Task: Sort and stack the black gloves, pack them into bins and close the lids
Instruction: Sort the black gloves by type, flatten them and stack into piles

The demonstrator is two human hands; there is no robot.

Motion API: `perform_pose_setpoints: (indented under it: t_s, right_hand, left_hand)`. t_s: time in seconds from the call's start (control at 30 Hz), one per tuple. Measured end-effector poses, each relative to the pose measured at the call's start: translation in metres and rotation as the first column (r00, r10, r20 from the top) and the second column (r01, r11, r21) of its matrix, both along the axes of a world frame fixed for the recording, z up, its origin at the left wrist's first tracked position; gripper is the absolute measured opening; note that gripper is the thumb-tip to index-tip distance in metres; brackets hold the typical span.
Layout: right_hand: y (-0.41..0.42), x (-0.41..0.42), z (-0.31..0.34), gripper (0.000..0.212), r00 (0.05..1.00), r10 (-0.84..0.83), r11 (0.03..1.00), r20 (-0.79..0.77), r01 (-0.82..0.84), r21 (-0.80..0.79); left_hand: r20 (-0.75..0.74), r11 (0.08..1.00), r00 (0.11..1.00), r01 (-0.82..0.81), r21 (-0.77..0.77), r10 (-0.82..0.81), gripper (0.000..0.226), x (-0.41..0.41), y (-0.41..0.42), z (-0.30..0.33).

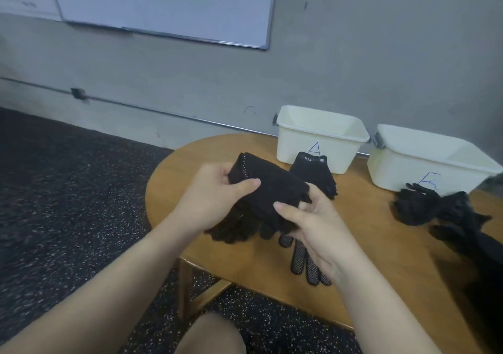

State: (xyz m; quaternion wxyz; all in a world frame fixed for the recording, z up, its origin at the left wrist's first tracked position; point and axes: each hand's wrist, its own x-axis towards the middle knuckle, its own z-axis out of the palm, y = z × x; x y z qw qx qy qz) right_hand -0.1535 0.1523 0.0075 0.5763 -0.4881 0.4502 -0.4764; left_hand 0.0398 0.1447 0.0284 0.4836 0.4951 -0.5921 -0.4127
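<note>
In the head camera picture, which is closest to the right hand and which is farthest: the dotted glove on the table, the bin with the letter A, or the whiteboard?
From the right hand:
1. Dotted glove: just under the hand, at the table's near edge.
2. Bin A: farther back on the table, by the wall.
3. Whiteboard: on the wall, up and to the left, farthest.

Left hand [215, 195]: bare, no glove, no ring on the fingers, short nails.
Right hand [313, 225]: bare likewise, nails short.
Forearms: uncovered back from the fingers to the frame edge, no sleeve, no watch.
</note>
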Motion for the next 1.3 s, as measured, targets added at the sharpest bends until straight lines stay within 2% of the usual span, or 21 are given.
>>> perform_pose_setpoints:
  t_s: [0.13,0.2,0.4,0.6,0.8,0.97,1.03,1.1,1.17,1.2,1.27,1.3]
  right_hand:
    - [-0.036,0.043,0.010,0.036,0.999,-0.045,0.998,-0.022,0.046,0.032]
    - [-0.051,0.058,0.012,0.035,0.992,-0.078,0.996,-0.095,0.082,0.037]
    - [-0.080,0.070,0.016,0.037,0.977,-0.085,0.993,-0.195,0.099,0.063]
    - [-0.086,0.072,0.013,0.034,0.950,-0.082,0.994,-0.301,0.102,0.050]
    - [-0.089,0.071,0.001,0.032,0.942,-0.082,0.992,-0.327,0.109,0.067]
    - [-0.092,0.070,-0.006,0.031,0.919,-0.132,0.989,-0.373,0.148,0.014]
    - [-0.091,0.070,-0.008,0.038,0.847,-0.165,0.986,-0.505,0.149,-0.072]
    - [-0.089,0.068,-0.010,0.046,0.666,-0.271,0.955,-0.695,0.096,-0.280]
    - [-0.085,0.068,-0.008,0.048,0.456,-0.412,0.860,-0.789,-0.091,-0.502]
    - [-0.085,0.070,-0.006,0.048,0.396,-0.452,0.812,-0.799,-0.189,-0.553]
    - [-0.085,0.073,-0.002,0.052,0.364,-0.437,0.780,-0.822,-0.302,-0.548]
    - [-0.087,0.075,-0.002,0.054,0.371,-0.405,0.788,-0.836,-0.323,-0.524]
  left_hand:
    - [0.019,0.991,0.990,-0.136,-0.019,0.136,0.009,0.029,-0.020,0.012]
    - [0.048,0.987,0.986,-0.159,-0.001,0.159,0.011,0.037,-0.030,0.011]
    - [0.017,0.972,0.986,-0.166,0.168,0.166,0.018,0.057,-0.063,-0.001]
    - [0.041,0.963,0.990,-0.141,0.231,0.135,0.015,0.066,-0.078,-0.018]
    - [0.059,0.933,0.985,-0.175,0.313,0.164,0.016,0.065,-0.080,-0.030]
    - [0.058,0.912,0.981,-0.192,0.361,0.184,0.020,0.067,-0.081,-0.034]
    - [0.122,0.901,0.968,-0.247,0.356,0.218,0.032,0.070,-0.081,-0.038]
    - [0.302,0.894,0.915,-0.353,0.274,0.269,0.049,0.075,-0.083,-0.046]
    - [0.365,0.900,0.857,-0.424,0.099,0.364,0.051,0.076,-0.079,-0.051]
    - [0.352,0.913,0.852,-0.408,-0.017,0.388,0.047,0.075,-0.075,-0.050]
    - [0.374,0.939,0.865,-0.272,-0.210,0.334,0.044,0.070,-0.072,-0.049]
    - [0.402,0.948,0.871,-0.192,-0.255,0.284,0.044,0.067,-0.072,-0.050]
